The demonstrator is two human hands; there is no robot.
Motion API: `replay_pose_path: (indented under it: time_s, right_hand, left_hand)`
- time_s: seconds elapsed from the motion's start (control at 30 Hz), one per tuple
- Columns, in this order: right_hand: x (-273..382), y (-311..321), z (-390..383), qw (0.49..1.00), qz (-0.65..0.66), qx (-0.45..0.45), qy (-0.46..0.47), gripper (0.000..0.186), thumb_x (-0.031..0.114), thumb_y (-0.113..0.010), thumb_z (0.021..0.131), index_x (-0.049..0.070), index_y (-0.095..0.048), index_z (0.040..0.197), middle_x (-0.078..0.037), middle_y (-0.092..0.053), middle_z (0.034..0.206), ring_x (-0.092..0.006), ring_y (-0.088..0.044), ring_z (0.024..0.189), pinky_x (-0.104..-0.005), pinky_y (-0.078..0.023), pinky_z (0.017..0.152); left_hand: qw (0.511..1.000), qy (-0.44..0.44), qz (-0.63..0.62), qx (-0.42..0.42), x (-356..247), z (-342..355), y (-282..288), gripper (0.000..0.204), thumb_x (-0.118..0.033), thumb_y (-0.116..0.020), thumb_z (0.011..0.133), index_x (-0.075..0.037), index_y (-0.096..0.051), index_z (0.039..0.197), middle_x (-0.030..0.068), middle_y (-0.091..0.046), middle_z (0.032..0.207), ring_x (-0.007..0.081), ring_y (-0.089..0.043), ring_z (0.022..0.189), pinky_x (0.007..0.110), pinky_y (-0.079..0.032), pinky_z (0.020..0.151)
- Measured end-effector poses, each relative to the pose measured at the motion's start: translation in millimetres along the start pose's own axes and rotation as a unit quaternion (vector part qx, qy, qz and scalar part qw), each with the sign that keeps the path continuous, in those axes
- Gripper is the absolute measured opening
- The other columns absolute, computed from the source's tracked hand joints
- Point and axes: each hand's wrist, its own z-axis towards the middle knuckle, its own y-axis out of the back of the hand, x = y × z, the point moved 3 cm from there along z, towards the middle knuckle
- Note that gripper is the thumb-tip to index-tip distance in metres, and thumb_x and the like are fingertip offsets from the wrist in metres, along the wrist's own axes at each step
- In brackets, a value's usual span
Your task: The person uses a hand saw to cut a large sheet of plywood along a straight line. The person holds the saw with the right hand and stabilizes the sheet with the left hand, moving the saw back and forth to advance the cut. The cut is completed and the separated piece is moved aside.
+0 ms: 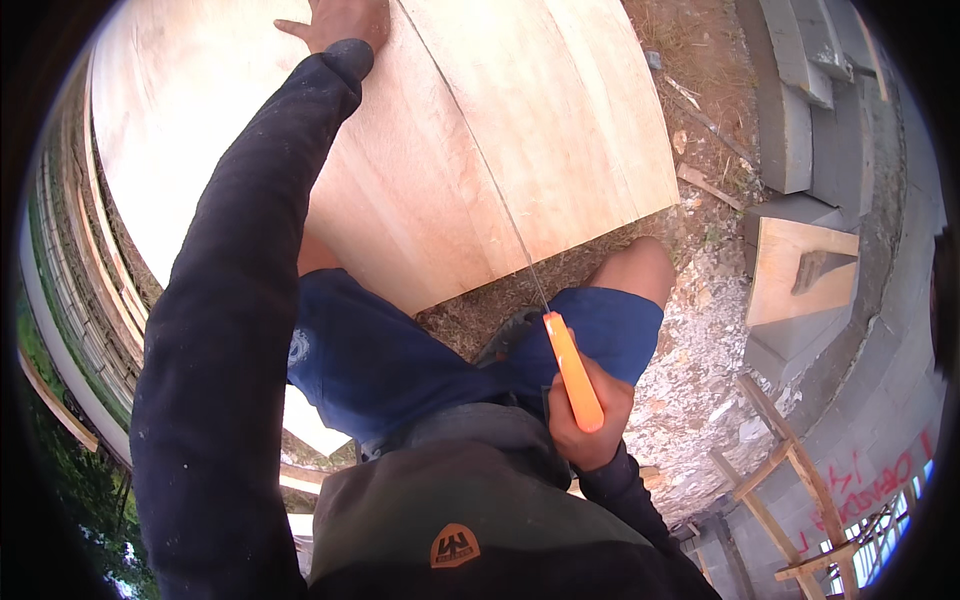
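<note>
A large pale plywood sheet lies in front of me, its near edge above my knees. My left hand rests on its far part with a finger stretched out to the left; the other fingertips pass out of the picture. My right hand is wrapped round the orange handle of a handsaw, between my thighs. The thin blade, seen edge-on, runs from the handle to the sheet's near edge. A dark straight line continues from there across the sheet; where blade ends and line begins, I cannot tell.
Grey concrete blocks are stacked at the right, with a plywood offcut on one. A wooden frame leans by a block wall at the lower right. Long boards lie at the left. Wood scraps litter the ground.
</note>
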Motion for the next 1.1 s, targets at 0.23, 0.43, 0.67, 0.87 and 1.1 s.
replay_pose_path:
  time_s: [0.23, 0.43, 0.67, 0.87, 1.1]
  right_hand:
    - [-6, -83, 161, 0.998, 0.063, -0.013, 0.012, 0.018, 0.011, -0.067, 0.081, -0.006, -0.067, 0.087, -0.027, -0.06, 0.067, -0.0423, -0.064, 0.062, -0.0411, -0.049, 0.058]
    - [-10, 23, -57, 0.997, -0.055, 0.047, -0.035, 0.042, -0.006, -0.06, 0.077, -0.01, -0.067, 0.119, -0.027, -0.073, 0.105, -0.0299, -0.076, 0.088, -0.0323, -0.058, 0.077]
    - [-5, -73, 147, 0.999, 0.03, 0.022, -0.012, 0.024, 0.01, -0.067, 0.082, -0.006, -0.07, 0.1, -0.026, -0.06, 0.068, -0.0383, -0.066, 0.061, -0.0387, -0.049, 0.056]
    - [-32, -42, 61, 0.996, 0.088, 0.007, -0.025, 0.044, 0.001, -0.067, 0.078, -0.002, -0.067, 0.121, -0.024, -0.068, 0.08, -0.0335, -0.071, 0.07, -0.0342, -0.055, 0.065]
    - [-20, 6, -22, 0.999, 0.011, 0.03, 0.0, 0.04, -0.007, -0.057, 0.078, -0.012, -0.067, 0.117, -0.023, -0.074, 0.105, -0.0231, -0.076, 0.089, -0.0284, -0.056, 0.079]
  left_hand:
    - [1.0, -0.021, -0.003, 0.001, -4, -3, -9, 0.057, -0.028, -0.028, 0.106, -0.002, -0.025, 0.157, 0.0104, -0.019, 0.167, 0.0263, -0.013, 0.155, 0.071, -0.008, 0.118]
    - [1.0, -0.001, 0.016, -0.004, 7, -1, -3, 0.056, -0.029, -0.028, 0.107, -0.004, -0.025, 0.157, 0.0098, -0.019, 0.167, 0.0256, -0.013, 0.155, 0.07, -0.008, 0.119]
    - [1.0, -0.004, -0.013, 0.008, -9, -3, -9, 0.057, -0.029, -0.027, 0.106, -0.005, -0.024, 0.158, 0.009, -0.018, 0.168, 0.0252, -0.011, 0.155, 0.069, -0.007, 0.119]
    - [1.0, -0.009, 0.013, 0.004, 13, 3, -16, 0.058, -0.03, -0.026, 0.106, -0.004, -0.023, 0.158, 0.0075, -0.016, 0.168, 0.025, -0.01, 0.156, 0.07, -0.006, 0.119]
    - [1.0, 0.0, 0.02, -0.007, 8, 0, -3, 0.057, -0.028, -0.028, 0.106, -0.004, -0.024, 0.158, 0.0082, -0.018, 0.168, 0.0252, -0.012, 0.155, 0.071, -0.008, 0.119]
